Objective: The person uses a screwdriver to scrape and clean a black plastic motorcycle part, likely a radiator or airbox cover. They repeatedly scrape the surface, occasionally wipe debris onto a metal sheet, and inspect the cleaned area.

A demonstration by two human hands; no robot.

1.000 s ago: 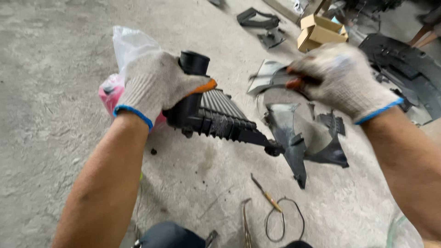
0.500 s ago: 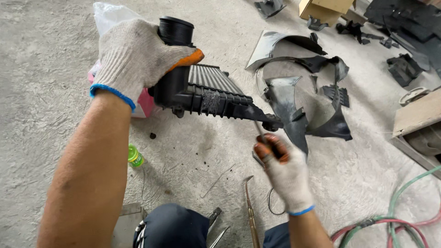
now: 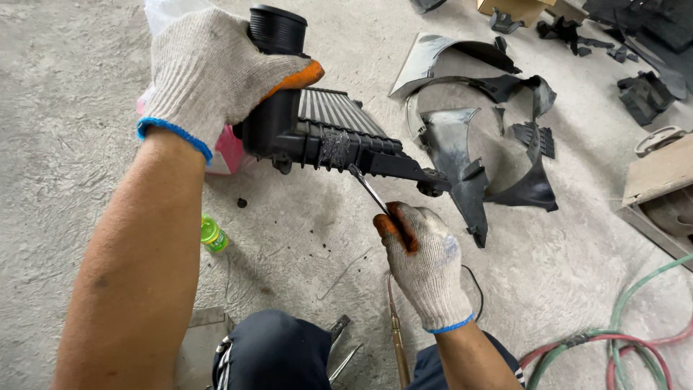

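While the left hand (image 3: 216,76) grips it, the black finned radiator (image 3: 328,133) sits tilted.

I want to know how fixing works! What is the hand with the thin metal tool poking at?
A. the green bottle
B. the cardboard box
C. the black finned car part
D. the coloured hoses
C: the right hand holds the thin metal tool with its tip against the edge of the black finned car part, which the left hand grips.
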